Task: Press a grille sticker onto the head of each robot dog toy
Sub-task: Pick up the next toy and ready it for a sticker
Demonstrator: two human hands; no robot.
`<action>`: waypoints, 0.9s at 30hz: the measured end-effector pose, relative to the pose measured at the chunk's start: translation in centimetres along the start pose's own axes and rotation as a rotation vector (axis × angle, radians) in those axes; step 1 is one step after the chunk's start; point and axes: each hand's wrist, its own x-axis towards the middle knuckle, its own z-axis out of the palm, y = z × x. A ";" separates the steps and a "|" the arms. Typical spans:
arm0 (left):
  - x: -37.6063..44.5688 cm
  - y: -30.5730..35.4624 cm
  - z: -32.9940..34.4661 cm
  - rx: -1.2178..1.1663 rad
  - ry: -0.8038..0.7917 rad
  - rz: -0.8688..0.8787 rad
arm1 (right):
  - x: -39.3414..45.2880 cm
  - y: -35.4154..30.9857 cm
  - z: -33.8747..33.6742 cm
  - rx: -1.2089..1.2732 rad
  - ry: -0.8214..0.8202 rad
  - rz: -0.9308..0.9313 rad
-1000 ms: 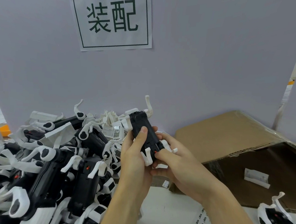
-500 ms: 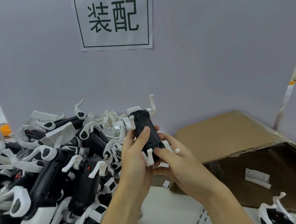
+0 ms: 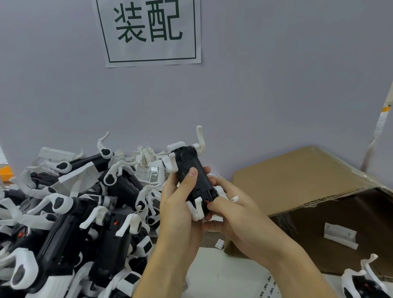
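Here, both the left hand (image 3: 178, 207) and right hand (image 3: 237, 216) clasp a boxy, glossy black robot dog toy (image 3: 192, 178) with smooth white plastic legs.

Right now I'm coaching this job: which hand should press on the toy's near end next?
The right hand, probably: its thumb tip already sits at the near end of the held toy, while the left hand wraps the body in a steadying grip.
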 end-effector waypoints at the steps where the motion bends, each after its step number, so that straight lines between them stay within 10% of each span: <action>1: 0.0 0.0 0.0 0.001 0.000 0.002 | 0.0 -0.1 0.0 0.000 -0.001 0.001; 27: 0.0 0.1 0.0 0.001 0.018 0.002 | -0.1 -0.1 0.1 -0.006 -0.016 -0.017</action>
